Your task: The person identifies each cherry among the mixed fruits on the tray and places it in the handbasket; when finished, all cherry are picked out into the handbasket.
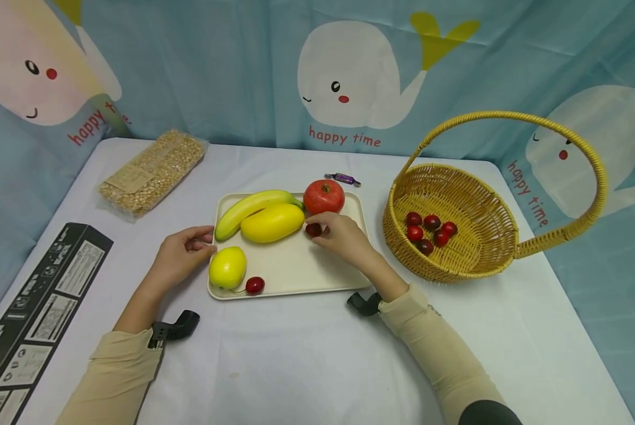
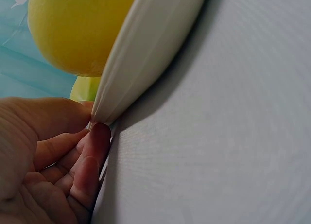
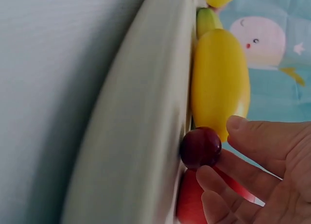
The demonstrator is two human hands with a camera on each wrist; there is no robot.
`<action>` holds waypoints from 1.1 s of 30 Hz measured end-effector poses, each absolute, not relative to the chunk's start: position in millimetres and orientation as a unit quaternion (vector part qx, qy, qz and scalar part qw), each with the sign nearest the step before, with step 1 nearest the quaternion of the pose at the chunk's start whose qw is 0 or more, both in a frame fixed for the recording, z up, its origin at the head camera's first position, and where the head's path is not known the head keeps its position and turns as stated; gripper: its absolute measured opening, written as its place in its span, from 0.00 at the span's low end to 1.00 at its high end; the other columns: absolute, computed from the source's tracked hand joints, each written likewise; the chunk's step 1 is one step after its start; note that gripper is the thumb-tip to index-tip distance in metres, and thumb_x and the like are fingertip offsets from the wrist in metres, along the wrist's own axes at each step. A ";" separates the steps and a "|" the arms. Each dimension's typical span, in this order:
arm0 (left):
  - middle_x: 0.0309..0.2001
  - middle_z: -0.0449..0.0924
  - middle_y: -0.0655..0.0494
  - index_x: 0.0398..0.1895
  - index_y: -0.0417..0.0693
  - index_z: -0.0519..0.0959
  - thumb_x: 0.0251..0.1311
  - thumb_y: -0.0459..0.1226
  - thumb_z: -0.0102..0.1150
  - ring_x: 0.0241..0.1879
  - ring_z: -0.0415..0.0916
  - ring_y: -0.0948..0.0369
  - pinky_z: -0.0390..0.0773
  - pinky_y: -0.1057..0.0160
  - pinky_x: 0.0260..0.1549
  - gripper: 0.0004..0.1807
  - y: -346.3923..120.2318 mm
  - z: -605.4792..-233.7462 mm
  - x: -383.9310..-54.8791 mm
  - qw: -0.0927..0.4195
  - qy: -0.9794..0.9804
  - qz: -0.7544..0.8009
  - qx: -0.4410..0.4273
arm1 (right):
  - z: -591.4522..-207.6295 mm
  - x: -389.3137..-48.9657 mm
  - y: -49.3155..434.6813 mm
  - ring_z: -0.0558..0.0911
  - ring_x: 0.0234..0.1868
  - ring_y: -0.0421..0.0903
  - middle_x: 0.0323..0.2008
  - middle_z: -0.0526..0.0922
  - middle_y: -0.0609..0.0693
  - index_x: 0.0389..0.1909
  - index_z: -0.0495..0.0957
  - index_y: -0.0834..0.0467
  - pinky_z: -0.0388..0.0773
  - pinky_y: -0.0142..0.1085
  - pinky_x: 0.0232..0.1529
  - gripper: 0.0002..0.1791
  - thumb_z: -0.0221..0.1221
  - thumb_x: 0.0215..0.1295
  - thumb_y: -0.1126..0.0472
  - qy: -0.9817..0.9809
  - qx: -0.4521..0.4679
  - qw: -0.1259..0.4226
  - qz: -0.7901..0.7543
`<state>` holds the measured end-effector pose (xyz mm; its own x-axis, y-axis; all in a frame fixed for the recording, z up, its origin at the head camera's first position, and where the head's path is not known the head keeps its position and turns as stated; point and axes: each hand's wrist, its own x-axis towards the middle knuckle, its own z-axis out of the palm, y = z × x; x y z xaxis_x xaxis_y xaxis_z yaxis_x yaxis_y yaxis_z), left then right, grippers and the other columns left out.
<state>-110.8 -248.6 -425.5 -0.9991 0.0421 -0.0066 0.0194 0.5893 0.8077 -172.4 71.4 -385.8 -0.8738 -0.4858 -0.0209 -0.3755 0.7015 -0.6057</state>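
Note:
A cream tray (image 1: 290,268) holds a banana (image 1: 243,211), a yellow mango (image 1: 272,224), a red apple (image 1: 324,197), a lemon (image 1: 228,268) and a red cherry (image 1: 254,285). At the tray's left edge my left hand (image 1: 181,257) pinches the rim between thumb and fingers, close beside the lemon (image 2: 80,34). My right hand (image 1: 346,239) reaches over the tray's right side to a dark cherry (image 3: 200,147) between the mango and apple. Its fingertips are right at the cherry, while the thumb stands apart from it in the right wrist view.
Right of the tray stands a yellow wicker basket (image 1: 487,251) with a tall handle and several cherries (image 1: 441,238) inside. A purple-wrapped candy (image 1: 342,179) lies behind the tray. At left are a bag of grains (image 1: 158,168) and a long black box (image 1: 41,313).

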 end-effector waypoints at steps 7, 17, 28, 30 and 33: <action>0.43 0.75 0.40 0.58 0.32 0.69 0.59 0.37 0.59 0.31 0.70 0.70 0.69 0.80 0.29 0.26 -248.0 -423.1 -111.1 0.016 0.894 0.448 0.018 | -390.7 -169.6 72.1 0.74 0.37 0.44 0.41 0.81 0.46 0.48 0.80 0.54 0.73 0.34 0.39 0.19 0.66 0.52 0.65 0.923 -0.219 0.115 -0.295; 0.43 0.76 0.42 0.58 0.33 0.70 0.59 0.37 0.59 0.31 0.70 0.69 0.69 0.79 0.29 0.25 -248.7 -425.3 -111.8 0.015 0.899 0.437 0.014 | -389.8 -163.5 74.5 0.74 0.36 0.42 0.41 0.81 0.46 0.46 0.80 0.56 0.73 0.32 0.39 0.17 0.65 0.53 0.66 0.907 -0.249 0.116 -0.318; 0.42 0.77 0.43 0.57 0.33 0.70 0.58 0.37 0.59 0.30 0.70 0.70 0.69 0.79 0.28 0.25 -250.7 -429.6 -111.6 0.005 0.902 0.432 0.018 | -340.8 -149.1 121.8 0.78 0.40 0.44 0.44 0.80 0.49 0.48 0.78 0.57 0.77 0.37 0.39 0.18 0.62 0.56 0.68 0.861 -0.252 0.047 -0.440; 0.42 0.77 0.43 0.57 0.33 0.70 0.58 0.37 0.59 0.30 0.70 0.69 0.70 0.79 0.28 0.25 -250.2 -429.6 -111.8 0.006 0.901 0.433 0.019 | -333.6 -146.8 138.9 0.78 0.41 0.45 0.45 0.80 0.50 0.49 0.78 0.58 0.77 0.37 0.40 0.18 0.61 0.56 0.69 0.863 -0.232 0.021 -0.449; 0.42 0.77 0.43 0.57 0.33 0.70 0.59 0.37 0.59 0.30 0.70 0.69 0.70 0.79 0.28 0.25 -249.7 -429.5 -112.0 0.008 0.901 0.434 0.020 | -329.2 -144.5 168.2 0.78 0.41 0.47 0.46 0.79 0.52 0.50 0.78 0.58 0.77 0.35 0.39 0.18 0.61 0.57 0.68 0.873 -0.193 -0.015 -0.447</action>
<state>-112.0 -249.7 -429.5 -0.9991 0.0423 0.0029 0.0286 0.6229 0.7818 -144.5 168.2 -329.2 -0.9253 -0.3229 0.1986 -0.3500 0.5265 -0.7748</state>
